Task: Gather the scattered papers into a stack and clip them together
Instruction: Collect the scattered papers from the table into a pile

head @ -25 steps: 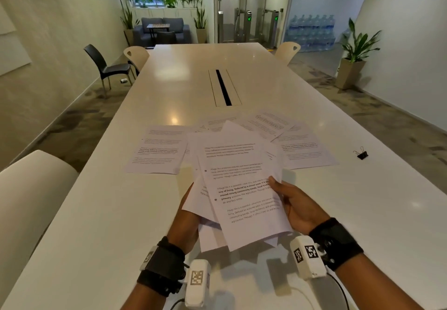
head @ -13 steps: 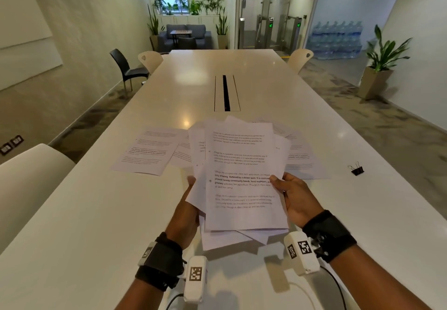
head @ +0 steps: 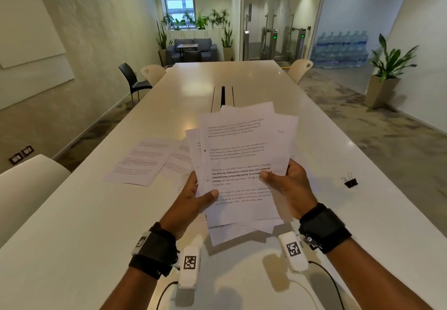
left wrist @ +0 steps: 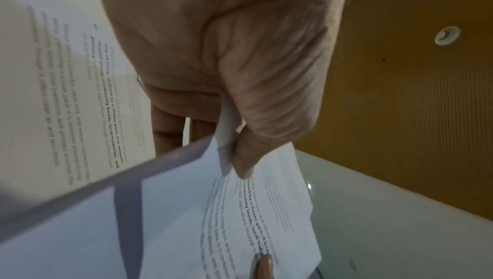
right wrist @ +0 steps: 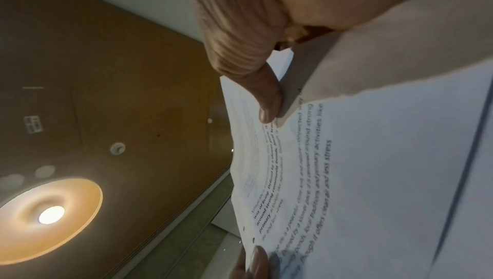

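I hold a loose, uneven bundle of printed papers (head: 242,164) tilted up above the white table (head: 72,225). My left hand (head: 193,196) grips its left edge, thumb on the top sheet, as the left wrist view shows with the bundle (left wrist: 240,209). On the right edge my right hand (head: 287,184) pinches the sheets, thumb on top; the right wrist view shows the bundle (right wrist: 373,178) too. Two more sheets (head: 142,162) lie flat on the table to the left. A black binder clip (head: 350,182) sits on the table at the right, apart from both hands.
A cable slot (head: 222,95) runs down the table's middle beyond the papers. Chairs stand round the far end (head: 300,69) and a white chair (head: 26,189) at my near left. A potted plant (head: 387,73) stands on the floor at the right.
Both hands have lifted the bundle higher and tilted it more upright, squaring it somewhat. My left thumb now lies on the top sheet. The head view has tipped upward.
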